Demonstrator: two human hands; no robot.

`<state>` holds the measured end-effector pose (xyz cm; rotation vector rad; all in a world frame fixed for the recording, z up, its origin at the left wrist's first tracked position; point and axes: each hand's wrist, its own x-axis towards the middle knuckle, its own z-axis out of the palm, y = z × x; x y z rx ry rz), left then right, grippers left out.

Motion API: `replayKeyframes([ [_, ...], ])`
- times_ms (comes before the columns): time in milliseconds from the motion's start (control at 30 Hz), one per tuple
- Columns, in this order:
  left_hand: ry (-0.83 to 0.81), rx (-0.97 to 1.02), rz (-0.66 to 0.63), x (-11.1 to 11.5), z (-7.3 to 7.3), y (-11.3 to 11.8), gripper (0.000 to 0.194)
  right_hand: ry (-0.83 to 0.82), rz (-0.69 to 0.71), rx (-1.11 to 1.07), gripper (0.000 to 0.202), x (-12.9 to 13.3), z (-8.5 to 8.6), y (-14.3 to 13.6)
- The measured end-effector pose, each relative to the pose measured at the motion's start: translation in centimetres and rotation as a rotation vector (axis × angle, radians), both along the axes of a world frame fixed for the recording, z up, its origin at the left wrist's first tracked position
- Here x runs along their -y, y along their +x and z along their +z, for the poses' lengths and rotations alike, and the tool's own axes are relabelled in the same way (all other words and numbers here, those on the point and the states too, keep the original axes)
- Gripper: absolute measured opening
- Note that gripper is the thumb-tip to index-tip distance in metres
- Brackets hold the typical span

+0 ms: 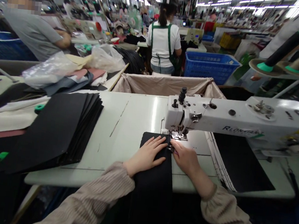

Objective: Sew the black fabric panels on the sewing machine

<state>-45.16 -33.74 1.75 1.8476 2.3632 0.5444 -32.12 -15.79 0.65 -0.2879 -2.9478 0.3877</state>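
A black fabric panel [153,186] runs from the sewing machine's needle area down over the table's front edge. My left hand [149,153] lies flat on its upper part with the fingers spread. At the panel's right edge, just below the presser foot [179,136], my right hand [185,159] is closed. A small metal tool [171,148] shows at its fingers; its exact kind is mostly hidden by them. The white sewing machine [218,115] reaches in from the right, its needle end above the panel's top edge.
A thick stack of black panels [58,128] lies left, beside loose fabric and plastic bags [50,67]. More black pieces [239,166] lie under the machine arm. Behind the table are a cloth-lined bin [165,85], a blue crate [211,63] and people. Thread cones [284,51] stand upper right.
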Motion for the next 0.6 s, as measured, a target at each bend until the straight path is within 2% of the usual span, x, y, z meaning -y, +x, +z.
replayKeyframes([
  [267, -0.006, -0.011, 0.056, -0.55, -0.30, 0.46, 0.057, 0.003, 0.002, 0.025, 0.050, -0.05, 0.04, -0.04],
  [600, -0.012, 0.005, 0.031, -0.58, -0.21, 0.15, 0.060, 0.014, 0.015, 0.044, 0.050, -0.08, 0.18, -0.14],
])
